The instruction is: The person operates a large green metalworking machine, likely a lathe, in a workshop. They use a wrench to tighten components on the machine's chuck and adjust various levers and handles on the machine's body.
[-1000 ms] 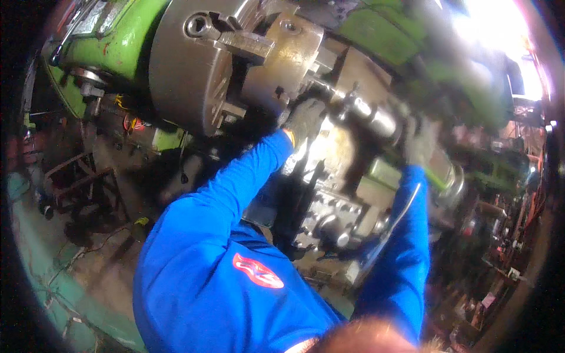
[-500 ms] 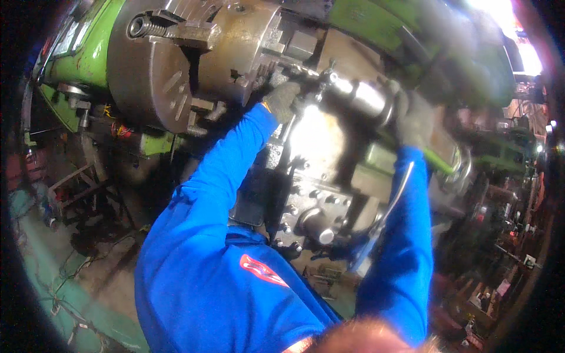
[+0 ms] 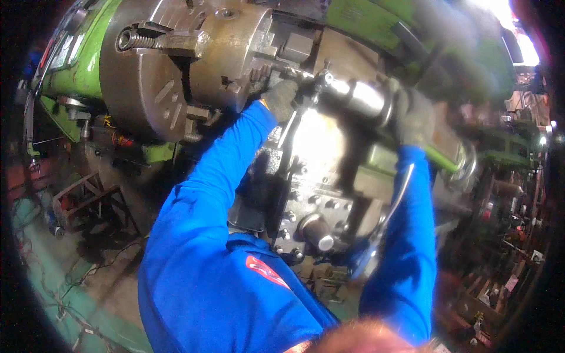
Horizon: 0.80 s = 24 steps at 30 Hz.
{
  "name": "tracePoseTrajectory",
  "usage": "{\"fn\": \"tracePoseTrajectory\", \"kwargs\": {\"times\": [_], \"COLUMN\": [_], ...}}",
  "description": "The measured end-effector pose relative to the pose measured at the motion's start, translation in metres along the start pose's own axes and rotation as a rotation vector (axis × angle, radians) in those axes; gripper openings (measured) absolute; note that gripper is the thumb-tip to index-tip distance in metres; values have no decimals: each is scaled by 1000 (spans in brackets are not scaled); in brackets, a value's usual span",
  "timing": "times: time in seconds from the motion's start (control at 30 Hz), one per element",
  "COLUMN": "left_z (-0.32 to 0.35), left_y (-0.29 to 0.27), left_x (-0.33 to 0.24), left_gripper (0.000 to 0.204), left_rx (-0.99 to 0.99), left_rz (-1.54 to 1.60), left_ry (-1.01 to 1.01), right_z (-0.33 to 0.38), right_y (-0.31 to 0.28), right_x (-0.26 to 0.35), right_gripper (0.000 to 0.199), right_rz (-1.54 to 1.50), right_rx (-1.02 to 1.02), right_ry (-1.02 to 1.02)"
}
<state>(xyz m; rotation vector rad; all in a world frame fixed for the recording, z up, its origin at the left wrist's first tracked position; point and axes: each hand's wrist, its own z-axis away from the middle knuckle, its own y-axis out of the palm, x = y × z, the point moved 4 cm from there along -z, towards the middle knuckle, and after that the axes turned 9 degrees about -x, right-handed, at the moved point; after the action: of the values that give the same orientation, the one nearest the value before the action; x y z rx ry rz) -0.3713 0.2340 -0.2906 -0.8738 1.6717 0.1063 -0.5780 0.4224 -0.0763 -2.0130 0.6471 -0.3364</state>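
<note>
My left hand (image 3: pixel 279 101), in a grey work glove, reaches between the large lathe chuck (image 3: pixel 226 56) and the tool slide. Its fingers are curled against dark metal just right of the chuck jaws, and what they hold is hidden. Farther right, my gloved right hand (image 3: pixel 415 117) is closed round the right end of a shiny metal cylinder (image 3: pixel 366 99); blur softens its fingers. A small bolted fitting (image 3: pixel 323 80) sits at the cylinder's left end, between my hands. Below lies the bright flat top of the slide (image 3: pixel 318 138).
Nearer me is a bolted block with a round knob (image 3: pixel 318 231). Green machine housing (image 3: pixel 368 23) spans the back. A slotted faceplate (image 3: pixel 138 88) stands left. A thin hose (image 3: pixel 403 191) runs by my right forearm. Metal frames (image 3: pixel 97 203) and cables lie on the floor.
The view has shifted slightly, so the chuck sits a little farther left and the knob a little lower. Both hands keep nearly the same places.
</note>
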Motion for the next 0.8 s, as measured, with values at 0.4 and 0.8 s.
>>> {"fn": "tracePoseTrajectory", "kwargs": {"times": [0.4,0.8], "left_z": [-13,-23], "left_y": [-25,-10], "left_x": [-35,-36], "left_gripper": [37,44], "left_rx": [152,128], "left_rz": [-667,-437], "left_ry": [-84,-153], "right_z": [2,4], "right_y": [0,-1], "right_x": [-1,0], "right_gripper": [41,40], "right_rz": [-6,-33], "right_rx": [-36,-103], "right_ry": [14,24]}}
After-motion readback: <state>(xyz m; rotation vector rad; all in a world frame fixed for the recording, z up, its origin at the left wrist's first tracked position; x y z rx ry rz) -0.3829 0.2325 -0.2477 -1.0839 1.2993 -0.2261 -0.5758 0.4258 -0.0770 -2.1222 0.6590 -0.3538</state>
